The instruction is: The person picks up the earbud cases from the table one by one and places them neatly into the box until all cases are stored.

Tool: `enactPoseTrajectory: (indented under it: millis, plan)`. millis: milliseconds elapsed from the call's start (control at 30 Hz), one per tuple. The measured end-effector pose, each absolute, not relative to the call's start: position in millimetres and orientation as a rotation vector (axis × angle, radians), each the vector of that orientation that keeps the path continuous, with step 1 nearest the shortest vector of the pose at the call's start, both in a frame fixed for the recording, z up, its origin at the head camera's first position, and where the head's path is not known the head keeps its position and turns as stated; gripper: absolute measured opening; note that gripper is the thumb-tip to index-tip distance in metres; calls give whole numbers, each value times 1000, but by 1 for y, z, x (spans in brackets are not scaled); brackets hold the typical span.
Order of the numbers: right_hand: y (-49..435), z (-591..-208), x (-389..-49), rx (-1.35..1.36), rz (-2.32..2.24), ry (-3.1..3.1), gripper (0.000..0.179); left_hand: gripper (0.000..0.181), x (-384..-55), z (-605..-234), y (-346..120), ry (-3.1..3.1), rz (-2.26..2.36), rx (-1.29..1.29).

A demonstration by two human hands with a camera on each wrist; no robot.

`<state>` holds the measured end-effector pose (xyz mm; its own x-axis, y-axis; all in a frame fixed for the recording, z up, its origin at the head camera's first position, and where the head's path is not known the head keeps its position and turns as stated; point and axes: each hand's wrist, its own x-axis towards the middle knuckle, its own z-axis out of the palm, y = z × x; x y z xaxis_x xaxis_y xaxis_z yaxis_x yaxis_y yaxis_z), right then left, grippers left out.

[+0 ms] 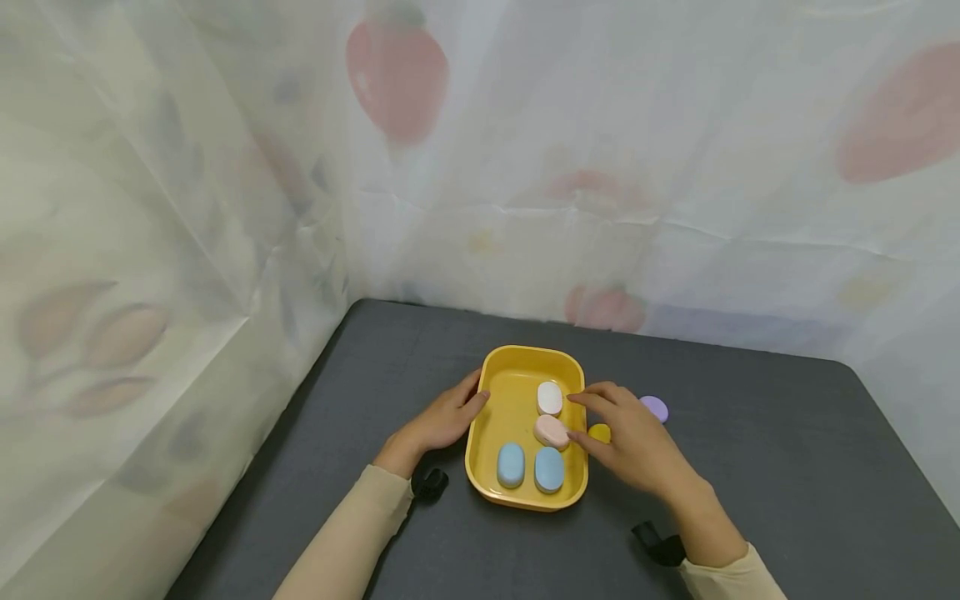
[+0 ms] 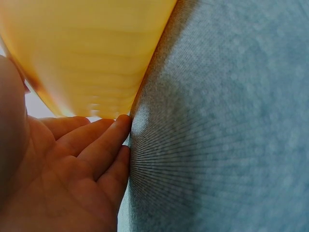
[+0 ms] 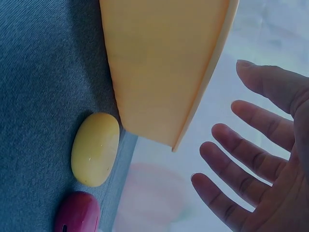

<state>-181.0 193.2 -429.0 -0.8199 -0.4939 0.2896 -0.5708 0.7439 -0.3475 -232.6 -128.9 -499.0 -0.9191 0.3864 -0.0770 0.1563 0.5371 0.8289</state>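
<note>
A yellow tray (image 1: 525, 357) stands on the dark table. My left hand (image 1: 444, 417) grips its left side, thumb over the rim and fingers along the outer wall, which the left wrist view shows close up. In the tray lie smooth oval, soap-like pieces: a white one (image 1: 549, 398), a pale pink one (image 1: 552, 432) and two light blue ones, one at left (image 1: 511, 465) and one at right (image 1: 549, 470). Over the right rim hovers my right hand (image 1: 637, 437), fingers spread and nothing between them, fingertips close to the white and pink pieces.
Right of the tray, a yellow oval piece (image 3: 95, 150) lies on the grey table (image 1: 780, 467), partly hidden by my right hand in the head view. A purple piece (image 1: 654, 408) lies beyond it. Patterned white sheeting (image 1: 487, 167) hangs behind and at left.
</note>
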Motion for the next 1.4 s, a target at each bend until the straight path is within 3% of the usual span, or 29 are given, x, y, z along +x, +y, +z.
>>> enactPoseTrajectory:
  millis: [1400]
  plan:
    - [219,-447,-195,696,652,-2941,55,60,-234,-502,-130,2543,1323,510]
